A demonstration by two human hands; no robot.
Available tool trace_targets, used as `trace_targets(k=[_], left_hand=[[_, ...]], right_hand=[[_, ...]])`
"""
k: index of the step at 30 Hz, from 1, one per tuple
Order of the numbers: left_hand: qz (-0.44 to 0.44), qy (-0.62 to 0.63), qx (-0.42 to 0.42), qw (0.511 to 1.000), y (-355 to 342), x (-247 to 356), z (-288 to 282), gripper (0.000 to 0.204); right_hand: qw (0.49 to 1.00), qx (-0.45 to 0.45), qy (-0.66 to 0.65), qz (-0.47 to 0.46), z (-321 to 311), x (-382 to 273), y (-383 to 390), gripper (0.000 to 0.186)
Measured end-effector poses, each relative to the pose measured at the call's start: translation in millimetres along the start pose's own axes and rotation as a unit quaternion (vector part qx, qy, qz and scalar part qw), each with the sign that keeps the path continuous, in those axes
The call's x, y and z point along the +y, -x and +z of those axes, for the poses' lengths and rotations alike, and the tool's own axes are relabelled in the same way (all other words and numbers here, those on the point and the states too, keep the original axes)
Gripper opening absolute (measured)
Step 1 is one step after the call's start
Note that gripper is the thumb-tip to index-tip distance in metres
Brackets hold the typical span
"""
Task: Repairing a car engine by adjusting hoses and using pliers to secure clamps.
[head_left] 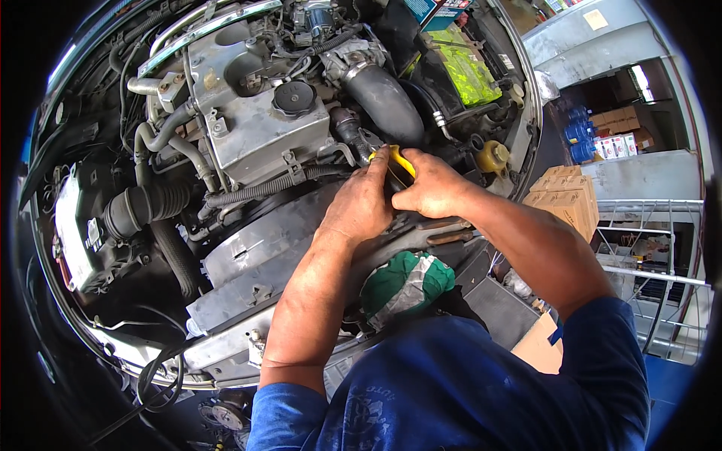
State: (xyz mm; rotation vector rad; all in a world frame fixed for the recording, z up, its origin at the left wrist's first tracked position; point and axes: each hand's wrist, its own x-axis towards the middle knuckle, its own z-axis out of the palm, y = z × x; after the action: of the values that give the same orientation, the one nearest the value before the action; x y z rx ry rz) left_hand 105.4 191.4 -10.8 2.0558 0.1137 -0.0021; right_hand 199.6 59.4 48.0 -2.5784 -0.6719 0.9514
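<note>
- Hiding the working end of the yellow-handled tool (pixel 406 164) are my own fingers; I cannot make out its tip or what it meets.
- My right hand (pixel 436 184) is wrapped around that tool, its thumb toward my left.
- My left hand (pixel 358 203) comes in against it, fingers bunched at the yellow; whether they squeeze the tool or some part under it, I cannot tell.
- Just beyond the grip sits a thick black rubber elbow (pixel 385 105).
- Closer to my body than the grip lie brown-handled tools (pixel 450 237), then a crumpled green-and-white cloth (pixel 412 279).
- Left of the grip spreads a silver engine cover (pixel 271 143) with a black cap (pixel 294 98).
- Up and right of it, beyond a yellow-green battery (pixel 468 71), a teal box (pixel 438 13) is cut off by the upper edge.
- Farther right, cardboard boxes (pixel 564 201) are stacked near a white wire rack (pixel 653 276).
</note>
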Motion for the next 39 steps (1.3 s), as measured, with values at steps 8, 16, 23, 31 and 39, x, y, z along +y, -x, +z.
trace_targets(k=[8,16,23,31,39], left_hand=[[-0.05,0.138,-0.009,0.989,-3,-11,-2,0.075],[-0.045,0.232,0.046,0.971,-10,-40,16,0.07],[-0.041,0.2,0.001,0.979,-5,-19,5,0.071],[-0.069,0.325,0.021,0.943,-8,-15,1,0.055],[-0.096,0.305,0.038,0.947,-3,-12,0,0.057]], right_hand=[[0.997,0.054,-0.06,-0.006,16,5,-1,0.069],[0.996,0.076,-0.036,0.002,33,5,-7,0.071],[0.972,0.037,-0.221,-0.074,27,27,-12,0.068],[1.0,-0.009,0.008,-0.014,-5,6,-15,0.088],[0.983,-0.15,0.093,0.041,-44,-27,-16,0.087]])
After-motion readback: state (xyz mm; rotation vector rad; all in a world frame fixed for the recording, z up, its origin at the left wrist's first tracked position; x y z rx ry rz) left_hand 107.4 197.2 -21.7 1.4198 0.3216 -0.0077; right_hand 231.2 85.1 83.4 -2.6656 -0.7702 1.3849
